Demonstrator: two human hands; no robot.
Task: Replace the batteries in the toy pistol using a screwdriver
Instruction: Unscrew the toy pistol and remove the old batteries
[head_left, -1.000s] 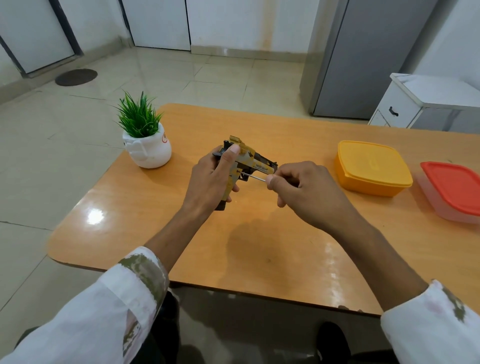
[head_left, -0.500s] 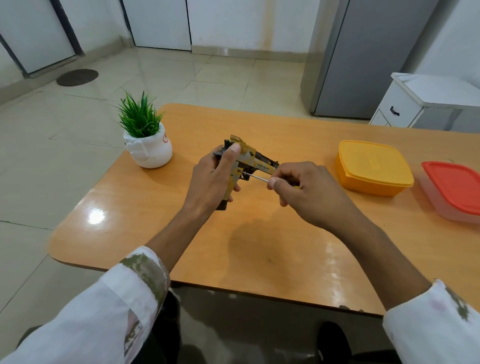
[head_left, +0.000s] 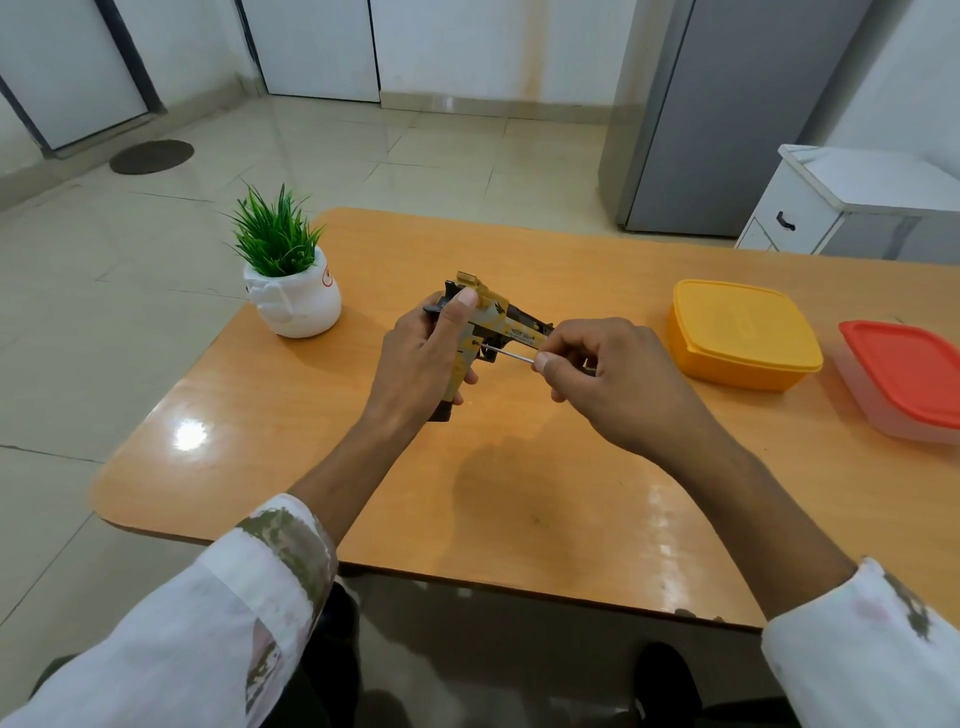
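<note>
Toy pistol (head_left: 488, 325): held up off the worktop (head_left: 519, 493), to the left of the yellow box (head_left: 743, 332), with its muzzle pointing toward that box.
Left grip: the left hand (head_left: 415, 364) is wrapped round the pistol's handle, with the thumb lying up along the rear of the slide.
Right grip: the right hand (head_left: 608, 379), just left of the box, pinches the screwdriver (head_left: 511, 355) at its handle with curled fingertips. The thin shaft reaches leftward to the pistol's side, near the trigger.
Likely feel: light, hollow, stiff plastic. The printed shell looks smooth, so it may twist in the hand under driving pressure.
Where to hold: round the handle, with the thumb braced behind it and the screw side left bare.
Risk: a small screw is easily stripped or dropped.
Change: almost nothing has changed since half a second ago. The pistol and the screwdriver tip stay at the same spot, and the right fingers have shifted slightly on the screwdriver, which suggests turning.
</note>
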